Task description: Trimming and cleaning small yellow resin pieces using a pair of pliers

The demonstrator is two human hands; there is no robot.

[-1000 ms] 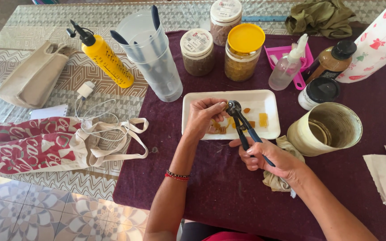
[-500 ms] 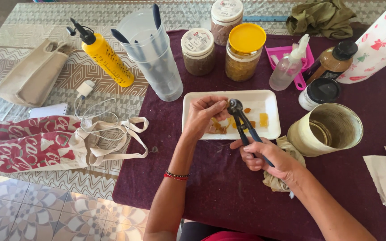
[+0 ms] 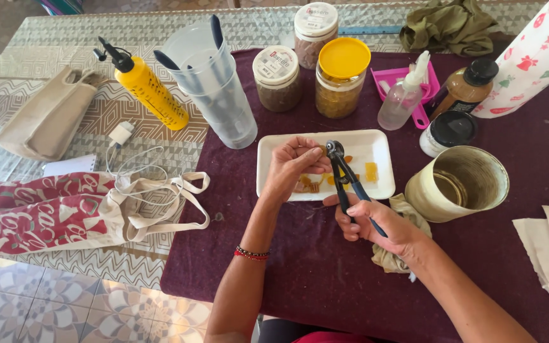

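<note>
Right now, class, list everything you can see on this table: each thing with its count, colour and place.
tray: one, white, centre, holding orange pieces
pliers: one, blue-handled, over the tray
jars: three, one yellow-lidded, behind the tray
cup: one, clear, left of the jars
squeeze bottle: one, yellow, far left
spray bottle: one, clear, right of the jars
tin can: one, open, right
paper roll: one, printed, top right
tote bag: one, red and white, left
left hand: one, over the tray
right hand: one, gripping the pliers

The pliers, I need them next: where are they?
In the right hand, the pliers reach over the white tray, tip beside the left hand.
</note>
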